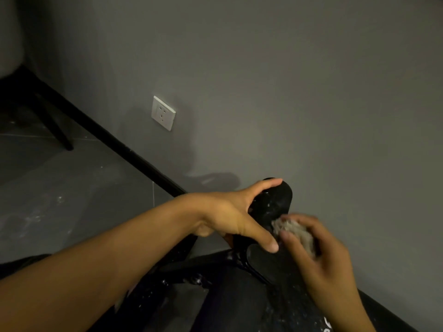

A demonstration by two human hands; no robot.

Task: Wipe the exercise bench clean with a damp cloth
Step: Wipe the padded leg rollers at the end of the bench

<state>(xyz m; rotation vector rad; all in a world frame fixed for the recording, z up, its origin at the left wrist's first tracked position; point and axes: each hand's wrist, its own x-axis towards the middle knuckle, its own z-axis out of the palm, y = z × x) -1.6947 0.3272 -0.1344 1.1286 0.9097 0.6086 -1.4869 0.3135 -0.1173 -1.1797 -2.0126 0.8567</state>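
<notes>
The left hand [230, 212] grips the black bench pad [275, 200] — at its 4 o'clock, the right hand [328, 257] pinches the cloth [294, 232] against it.

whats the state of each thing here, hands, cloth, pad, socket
left hand: grips the roller pad, thumb and fingers spread round it
right hand: holds the cloth
cloth: bunched up, pressed against the pad
roller pad: flecked with white specks
wall socket: nothing plugged in
</notes>
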